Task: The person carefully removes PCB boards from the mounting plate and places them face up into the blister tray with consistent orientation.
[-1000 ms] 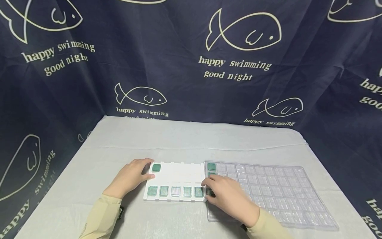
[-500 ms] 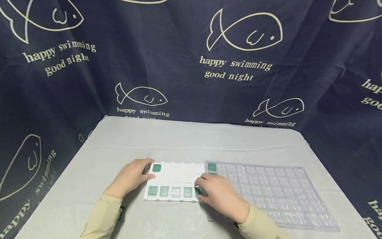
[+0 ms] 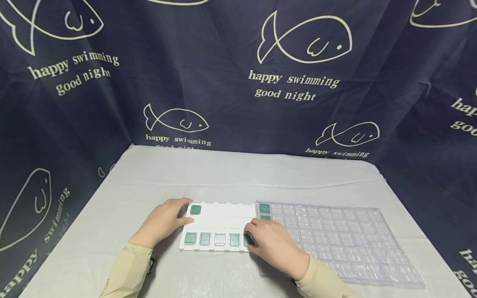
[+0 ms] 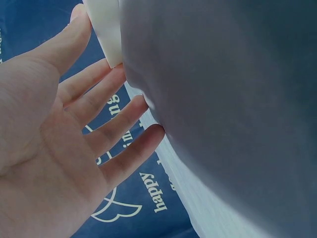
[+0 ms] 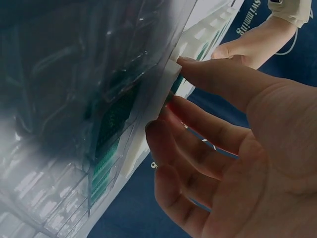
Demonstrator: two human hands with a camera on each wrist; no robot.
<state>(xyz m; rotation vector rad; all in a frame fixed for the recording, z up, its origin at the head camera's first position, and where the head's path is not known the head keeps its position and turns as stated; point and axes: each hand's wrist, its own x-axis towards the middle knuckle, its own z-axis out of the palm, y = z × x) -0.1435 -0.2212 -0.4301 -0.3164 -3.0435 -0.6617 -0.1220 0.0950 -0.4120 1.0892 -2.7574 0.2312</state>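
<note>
A white tray [image 3: 220,219] lies on the table with several green perforated circuit boards in its near row and one circuit board [image 3: 195,210] at its far left corner. My left hand [image 3: 164,219] touches the tray's left end with thumb and fingertips; in the left wrist view the fingers are nearly straight. My right hand [image 3: 273,244] bends over the tray's right end, thumb and index finger at opposite edges of the rightmost near-row circuit board [image 3: 247,239]. The right hand partly hides that board. Its thumb tip also lies beside the tray's corner in the right wrist view.
A clear plastic compartment tray [image 3: 346,236] adjoins the white tray on the right. Green circuit boards [image 3: 264,207] sit in its leftmost column, partly behind the right hand. A pale cloth [image 3: 238,169] covers the table, and a dark fish-print curtain [image 3: 231,74] hangs around it.
My right hand has moved left, from the clear tray's edge onto the last near-row circuit board, and stays there over the last half second. The left hand keeps its place.
</note>
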